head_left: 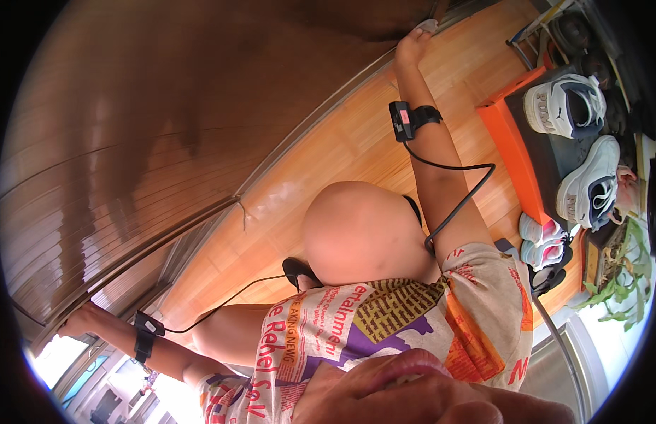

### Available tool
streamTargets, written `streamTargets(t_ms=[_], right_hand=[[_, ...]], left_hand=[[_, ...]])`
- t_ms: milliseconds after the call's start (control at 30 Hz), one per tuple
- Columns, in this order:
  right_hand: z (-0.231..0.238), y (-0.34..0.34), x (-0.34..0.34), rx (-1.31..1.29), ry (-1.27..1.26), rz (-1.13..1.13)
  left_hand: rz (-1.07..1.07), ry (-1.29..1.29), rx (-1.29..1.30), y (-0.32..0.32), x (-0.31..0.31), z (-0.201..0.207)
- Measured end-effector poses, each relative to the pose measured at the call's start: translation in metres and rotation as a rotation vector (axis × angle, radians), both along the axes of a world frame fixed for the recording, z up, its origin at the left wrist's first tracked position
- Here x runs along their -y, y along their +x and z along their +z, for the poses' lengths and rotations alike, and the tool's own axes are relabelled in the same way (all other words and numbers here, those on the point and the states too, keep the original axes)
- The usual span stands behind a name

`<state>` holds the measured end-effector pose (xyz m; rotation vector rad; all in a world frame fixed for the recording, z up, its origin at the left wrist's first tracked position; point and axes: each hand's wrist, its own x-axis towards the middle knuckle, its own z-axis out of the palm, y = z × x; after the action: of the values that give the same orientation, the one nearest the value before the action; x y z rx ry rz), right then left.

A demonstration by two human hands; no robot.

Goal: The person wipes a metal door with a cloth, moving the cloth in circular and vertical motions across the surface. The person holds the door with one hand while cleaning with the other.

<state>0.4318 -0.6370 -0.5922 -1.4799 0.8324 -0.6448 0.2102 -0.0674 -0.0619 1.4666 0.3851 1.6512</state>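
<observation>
you, crouched over wooden floor (349,162), right hand (413,48) closed on white cloth (428,26) at floor's far edge, by foot of brown door (201,106); left hand (79,319) at door's edge, toward its left end, cannot tell how far open or if gripping. white shoes (565,106) sit on orange-sided box (510,138) near floor's right edge.

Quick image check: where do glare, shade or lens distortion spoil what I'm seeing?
Head view, lower left: light blown out to white below the left hand; pale reflections streak the brown slatted panel. Head view, top: panel in dark shade, pale item at the right hand too small to identify. Head view, right rim: washed-out light around the green plant, black fisheye border.
</observation>
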Motion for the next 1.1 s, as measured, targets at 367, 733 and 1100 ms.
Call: streamTargets(t_ms=[367,733,1100], right_hand=[[-0.028,-0.059,-0.105,-0.197,0.088,-0.012],[-0.055,-0.092,-0.167,-0.196,1.059,0.020],[-0.070,-0.050,-0.035,-0.187,1.096,0.375]], left_hand=[[0.069,0.328,-0.053,0.018,-0.054,0.008],[-0.082,0.253,-0.061,0.060,0.020,-0.011],[0.150,0.191,-0.051,0.009,-0.027,0.022]])
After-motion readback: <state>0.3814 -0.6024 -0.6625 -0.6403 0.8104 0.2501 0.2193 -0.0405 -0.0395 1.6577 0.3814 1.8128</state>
